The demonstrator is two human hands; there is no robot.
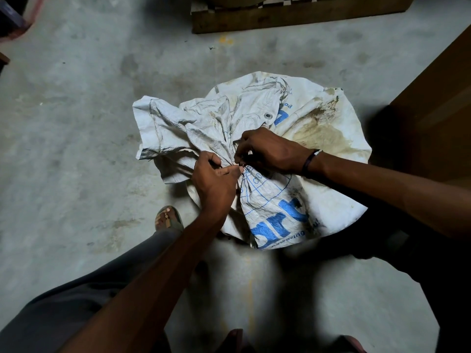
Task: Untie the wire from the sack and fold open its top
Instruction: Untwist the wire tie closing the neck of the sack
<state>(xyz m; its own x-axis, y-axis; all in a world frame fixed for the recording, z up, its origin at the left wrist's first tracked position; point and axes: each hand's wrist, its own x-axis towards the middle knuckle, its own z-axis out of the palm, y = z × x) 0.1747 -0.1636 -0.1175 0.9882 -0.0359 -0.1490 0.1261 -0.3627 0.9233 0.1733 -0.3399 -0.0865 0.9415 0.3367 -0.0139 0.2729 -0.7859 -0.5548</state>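
— Head view: what surrounds the sack (257,149)?
— Stained concrete floor (76,123), open left; wooden furniture (438,103) crowds right.
— Hands?
— Left hand (214,182) and right hand (270,151) fingers pinch the wire (244,166) at its gathered neck.

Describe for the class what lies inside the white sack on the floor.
Nothing inside shows. The sack is still gathered shut at its neck, where the left hand and right hand pinch the wire. Its bulging cloth hides the contents.
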